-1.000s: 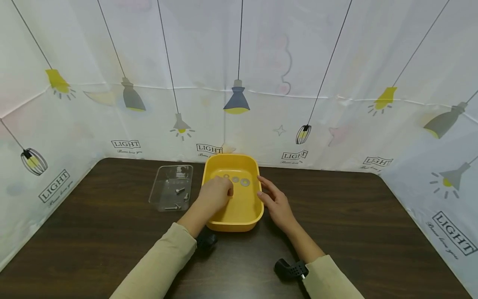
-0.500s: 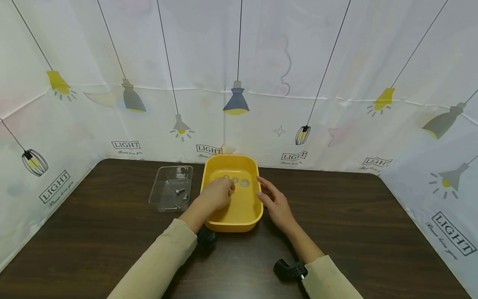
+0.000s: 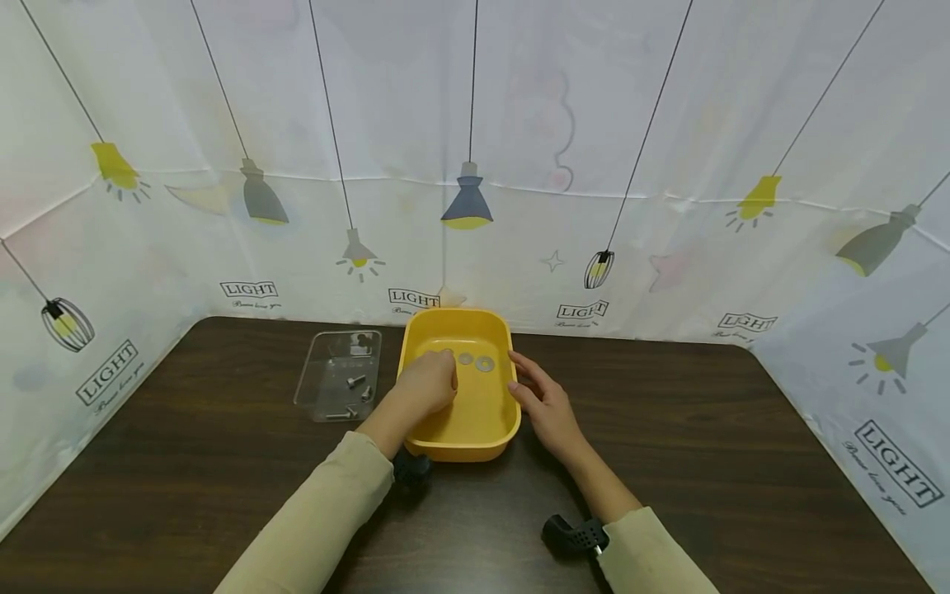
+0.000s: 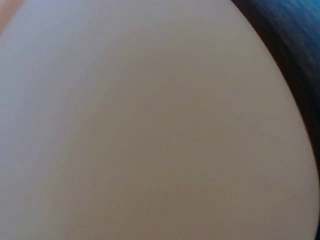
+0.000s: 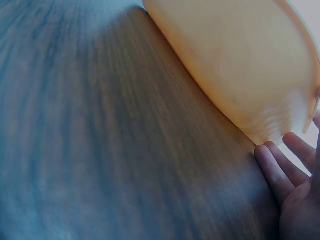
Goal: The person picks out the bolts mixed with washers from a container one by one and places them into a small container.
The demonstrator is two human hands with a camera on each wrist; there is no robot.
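Note:
A yellow plastic bin (image 3: 475,412) stands in the middle of the table. My left hand (image 3: 425,384) reaches down into its left half with the fingers curled; the fingertips are hidden behind the hand, so whatever they may hold does not show. Just beyond the knuckles, flat metal washers (image 3: 485,364) lie on the bin floor, one partly covered by the hand. My right hand (image 3: 545,404) rests against the bin's right side, its fingers (image 5: 274,170) extended in the right wrist view. The left wrist view is filled by the bin's pale blurred wall (image 4: 160,120).
Left of the bin is a clear plastic tray (image 3: 310,388) with several bolts (image 3: 355,381) in it. Dark wood table (image 3: 712,462) surrounds both containers. A printed curtain (image 3: 519,239) hangs behind the table's far edge.
My left hand has turned slightly inside the bin: fingertips that showed half a second ago are now hidden. The right hand stays against the bin's side. The whole view has shifted very slightly.

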